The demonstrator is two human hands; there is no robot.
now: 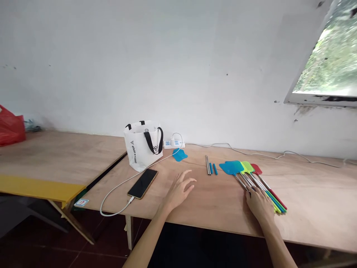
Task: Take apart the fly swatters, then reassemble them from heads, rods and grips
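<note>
My left hand (178, 190) is over the middle of the table with fingers apart, holding nothing. On the right, my right hand (259, 204) has its fingers curled over the metal shafts of several fly swatters; its fingertips are partly hidden. The bundle shows blue heads (234, 167), a yellow-green head (247, 166) and a red head (256, 169), with coloured handles fanned out toward the table's front. Between my hands lie thin metal tubes (208, 165) and two short blue handle pieces (215, 169). Farther back rests a loose blue swatter head (180, 155).
A phone (142, 183) lies at the left, its white cable (111, 188) looping over the table's front edge. Behind it stand a white bag (142, 149) with black handles and a power strip (174, 144). Another table (55, 156) carries a red plastic bag (11, 128).
</note>
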